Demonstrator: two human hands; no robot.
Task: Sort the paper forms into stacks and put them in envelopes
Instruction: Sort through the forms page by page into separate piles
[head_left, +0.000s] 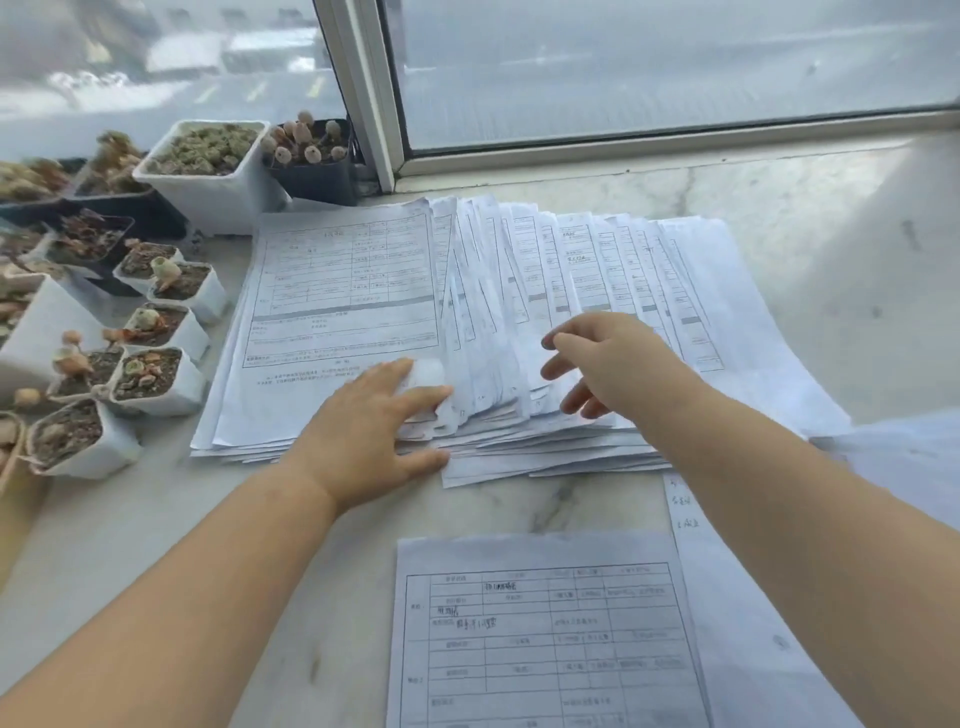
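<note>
The worktop (779, 218) is pale marble with grey veins and it reaches up to a window frame (363, 93) at the far edge. In the middle of it lies a thick stack of paper forms (337, 291), fanned out toward the right so that many sheet edges overlap. Nearer to the person, a single printed form (545, 623) lies flat, and more sheets (727, 597) lie just beside it on the right, partly under it. On the left side stand many small pots with succulents (150, 374), white and dark ones, close together; one larger white pot (208, 171) stands near the window.
</note>
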